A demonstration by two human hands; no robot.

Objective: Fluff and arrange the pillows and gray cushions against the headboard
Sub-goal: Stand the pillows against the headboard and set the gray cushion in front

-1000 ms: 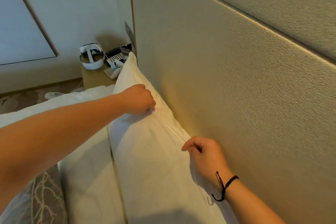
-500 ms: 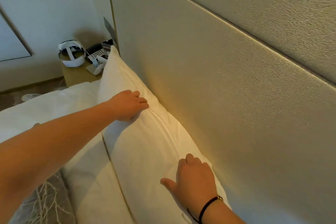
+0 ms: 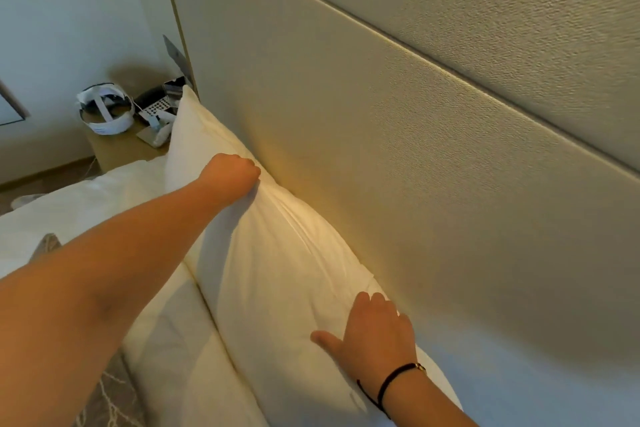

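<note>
Head view looks down along the bed toward the headboard (image 3: 415,149); white pillow (image 3: 277,270) stands on its long edge, leaning against the headboard, top seam touching it; second white pillow (image 3: 173,357) sits just in front, touching the first; left hand (image 3: 233,175) is at the far top edge of the back pillow, fingers curled, looks like they are bunched on the fabric, though the fingertips are hidden so the grip is hard to confirm; right hand (image 3: 372,336) lies flat on the near end of the same pillow, fingers straight and together, thumb spread out to the left, pressing the cover; black cord bracelet (image 3: 391,381) on the right wrist; gray patterned fabric (image 3: 107,399) shows at lower left; nightstand (image 3: 117,149) beyond the pillow carries a white headset (image 3: 105,111) and a phone keypad (image 3: 157,107).
</note>
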